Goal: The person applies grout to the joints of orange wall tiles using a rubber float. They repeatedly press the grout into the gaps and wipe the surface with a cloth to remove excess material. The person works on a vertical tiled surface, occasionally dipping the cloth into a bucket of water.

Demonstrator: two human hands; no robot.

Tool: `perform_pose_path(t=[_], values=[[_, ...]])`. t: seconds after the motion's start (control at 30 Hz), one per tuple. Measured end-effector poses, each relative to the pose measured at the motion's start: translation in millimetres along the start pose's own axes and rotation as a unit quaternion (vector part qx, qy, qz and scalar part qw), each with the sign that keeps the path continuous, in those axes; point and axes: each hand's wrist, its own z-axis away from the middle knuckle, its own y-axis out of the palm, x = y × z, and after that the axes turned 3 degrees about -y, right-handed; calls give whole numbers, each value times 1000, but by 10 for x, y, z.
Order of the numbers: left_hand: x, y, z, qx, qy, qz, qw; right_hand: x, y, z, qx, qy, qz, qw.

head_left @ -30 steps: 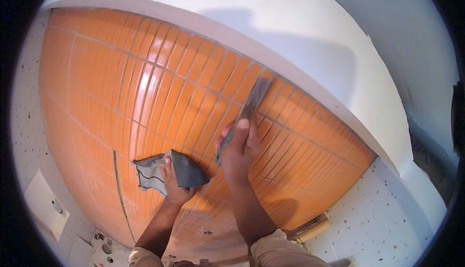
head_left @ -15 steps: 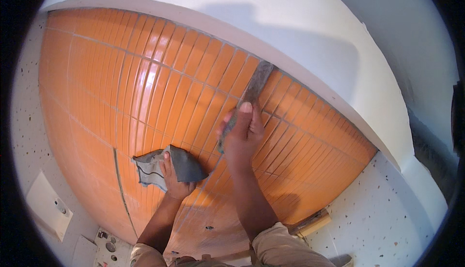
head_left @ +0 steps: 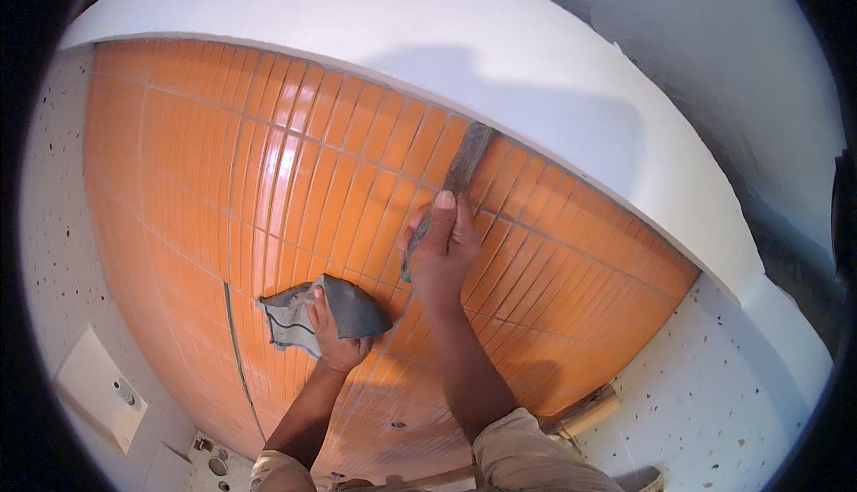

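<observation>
A wall of narrow glossy orange tiles (head_left: 357, 215) with grey joints fills the middle of the view. My right hand (head_left: 444, 246) is closed around a long, flat, grout-smeared scraper (head_left: 466, 160), thumb lying along it. The scraper's upper end reaches the top row of tiles, just under the white ledge. Lower left, my left hand (head_left: 337, 336) grips a folded grey bowl-like piece (head_left: 355, 307) that looks cut and flexible, its pale inside partly showing. Fingers hide part of it, and I cannot make out what it holds.
A curved white ledge (head_left: 536, 72) overhangs the tiles. Speckled pale walls (head_left: 705, 385) flank them. A white panel with a metal fitting (head_left: 103, 389) is at the lower left, and a wooden piece (head_left: 589, 413) at the lower right.
The view has tilted slightly, so the ledge and upper left tiles sit lower. Both hands keep their grips; the scraper's end stays near the top row, with little visible movement.
</observation>
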Motion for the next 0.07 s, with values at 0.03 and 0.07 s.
perform_pose_path(t=[0.03, 0.07], values=[[16, 2, -7, 10, -1, -12, 1000, -22, 19, -22, 2, -16, -10, 1000], [9, 8, -20, 8, -2, -11, 1000, -20, -50, 29, 23, -16, -9, 1000]])
